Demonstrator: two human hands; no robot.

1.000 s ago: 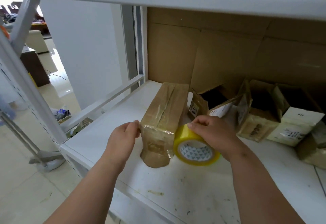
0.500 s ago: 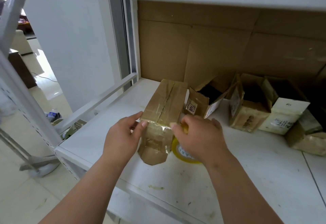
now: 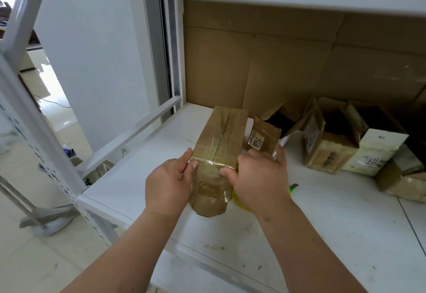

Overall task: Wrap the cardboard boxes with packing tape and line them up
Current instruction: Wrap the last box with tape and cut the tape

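Note:
A long brown cardboard box (image 3: 220, 140), taped along its top seam, lies on the white shelf (image 3: 322, 235) pointing away from me. My left hand (image 3: 170, 184) presses its near left corner, thumb and fingers on the shiny tape. My right hand (image 3: 258, 179) grips the near right corner, thumb on the top edge. The yellow tape roll (image 3: 239, 200) is mostly hidden under my right hand; only a yellow sliver shows by the box's lower right side.
Several opened cardboard boxes (image 3: 327, 145) stand to the right at the back, one with a white label (image 3: 255, 141). A small green and grey object (image 3: 293, 188) lies right of my right hand. Flat cardboard (image 3: 276, 62) lines the back. A shelf upright (image 3: 34, 120) stands at left.
The right hand moved from holding the tape roll against the box's side to gripping the box's near right corner, covering the roll. The left hand shifted onto the near left corner.

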